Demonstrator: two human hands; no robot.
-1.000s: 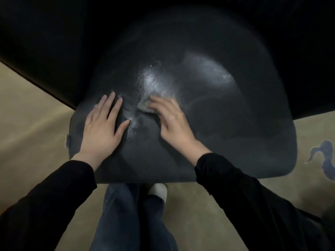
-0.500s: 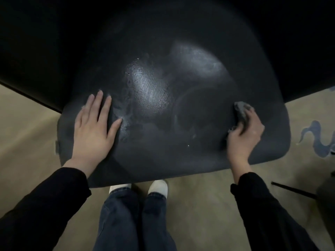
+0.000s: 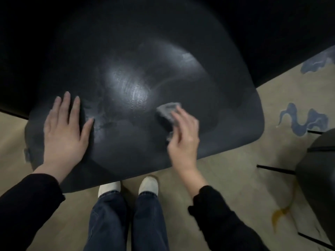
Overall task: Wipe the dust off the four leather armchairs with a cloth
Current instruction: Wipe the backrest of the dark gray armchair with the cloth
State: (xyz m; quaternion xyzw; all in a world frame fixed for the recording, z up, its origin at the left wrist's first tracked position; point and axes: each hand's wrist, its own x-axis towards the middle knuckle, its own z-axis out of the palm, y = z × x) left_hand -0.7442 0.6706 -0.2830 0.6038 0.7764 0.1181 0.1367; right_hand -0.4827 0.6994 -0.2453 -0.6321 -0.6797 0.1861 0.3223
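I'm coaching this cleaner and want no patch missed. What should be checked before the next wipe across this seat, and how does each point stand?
1. Grip: the right hand holds the cloth: ok.
2. Contact: the cloth is pressed on the armchair seat: ok.
3. Bracing: the left hand lies flat on the seat: ok.
4. Dust gone from the seat: not ok, grey smudges lie beside the left thumb.
5. Wiping of the backrest: cannot tell, too dark.
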